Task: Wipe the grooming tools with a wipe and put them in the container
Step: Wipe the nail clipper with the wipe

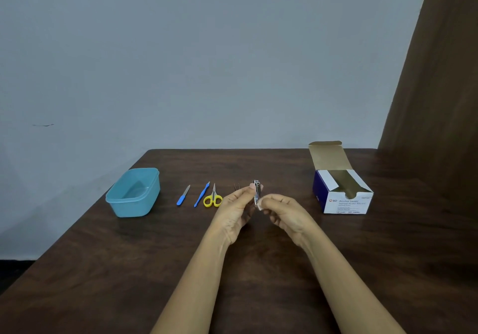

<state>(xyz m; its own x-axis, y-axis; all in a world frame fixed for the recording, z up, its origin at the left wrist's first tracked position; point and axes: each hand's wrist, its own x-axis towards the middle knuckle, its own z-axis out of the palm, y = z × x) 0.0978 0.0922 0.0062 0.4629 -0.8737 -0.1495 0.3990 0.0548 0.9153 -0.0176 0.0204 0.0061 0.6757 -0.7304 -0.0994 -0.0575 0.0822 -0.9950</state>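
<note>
Left hand (234, 212) pinches the clipper (256, 191) upright; right hand (284, 213) pinches a wipe (259, 206) against it, tub (134, 207) at nine o'clock.

Bare left hand (232, 213) — bare right hand (285, 216)

Teal container (133, 192), yellow-handled scissors (213, 199)
</note>
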